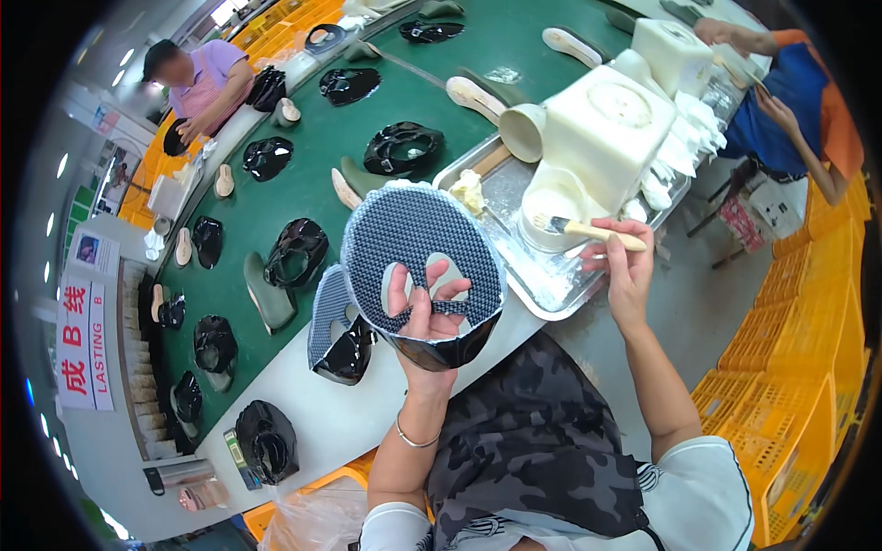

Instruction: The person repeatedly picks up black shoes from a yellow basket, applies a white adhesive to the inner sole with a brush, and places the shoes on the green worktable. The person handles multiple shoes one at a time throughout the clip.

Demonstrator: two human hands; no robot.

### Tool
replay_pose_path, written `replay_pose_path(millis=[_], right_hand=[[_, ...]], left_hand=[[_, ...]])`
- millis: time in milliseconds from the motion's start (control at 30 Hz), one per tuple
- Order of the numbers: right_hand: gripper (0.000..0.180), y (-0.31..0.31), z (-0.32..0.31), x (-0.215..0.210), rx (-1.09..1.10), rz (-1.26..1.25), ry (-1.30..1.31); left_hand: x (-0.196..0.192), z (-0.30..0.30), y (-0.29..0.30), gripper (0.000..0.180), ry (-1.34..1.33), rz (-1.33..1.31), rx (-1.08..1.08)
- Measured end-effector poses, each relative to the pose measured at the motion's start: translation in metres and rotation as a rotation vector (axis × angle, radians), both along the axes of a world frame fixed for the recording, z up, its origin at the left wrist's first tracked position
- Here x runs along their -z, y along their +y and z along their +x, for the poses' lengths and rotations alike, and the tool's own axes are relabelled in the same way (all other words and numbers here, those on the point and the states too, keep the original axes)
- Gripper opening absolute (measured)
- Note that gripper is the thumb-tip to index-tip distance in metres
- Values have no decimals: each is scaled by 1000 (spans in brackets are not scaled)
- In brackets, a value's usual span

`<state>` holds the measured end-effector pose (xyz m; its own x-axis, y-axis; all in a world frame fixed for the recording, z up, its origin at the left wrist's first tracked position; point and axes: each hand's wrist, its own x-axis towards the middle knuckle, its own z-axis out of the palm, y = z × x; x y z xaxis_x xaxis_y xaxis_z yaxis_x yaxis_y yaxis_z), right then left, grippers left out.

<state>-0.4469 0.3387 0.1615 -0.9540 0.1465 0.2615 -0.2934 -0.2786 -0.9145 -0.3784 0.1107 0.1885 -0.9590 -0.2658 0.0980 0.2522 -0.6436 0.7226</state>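
Note:
My left hand [425, 323] holds up a shoe upper [413, 225], its dark woven-textured lining turned toward me and glossy black on the outer side. Some of my fingers show through the cut-out holes. In my right hand [630, 275] a wooden-handled brush [602, 235] is gripped, bristles pointing left over a white round cup [558, 241] on a metal tray [588, 292]. Whether the bristles touch the cup's contents I cannot tell. A second upper [345, 354] of the same kind lies on the white table edge, just left of the held one.
A large cream plastic container [602, 124] stands on the tray, beside crumpled white material [684, 142]. Black uppers and grey-green shoe lasts [269, 292] cover the green conveyor belt [308, 193]. Yellow crates [772, 367] line the right side. One person [209, 83] works far left; another [790, 101] sits right.

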Motion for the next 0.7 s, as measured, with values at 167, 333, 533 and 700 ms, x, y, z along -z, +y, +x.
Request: replay_pose_path(millis=[167,333,533,700], right_hand=[[22,20,19,-7,204,-61,-96],[25,16,68,-3,-175,-162,-224],[35,-70,98,-15,-962,-768,-862],[21,-87,79,-3,-1087,-1187,-970]], left_hand=[[0,4,-1,50,0,28,-55],[-2,3,1,56,17,-59,-187],[7,5,12,57,9,-146,-248],[18,16,3,53,20,-268,-233]])
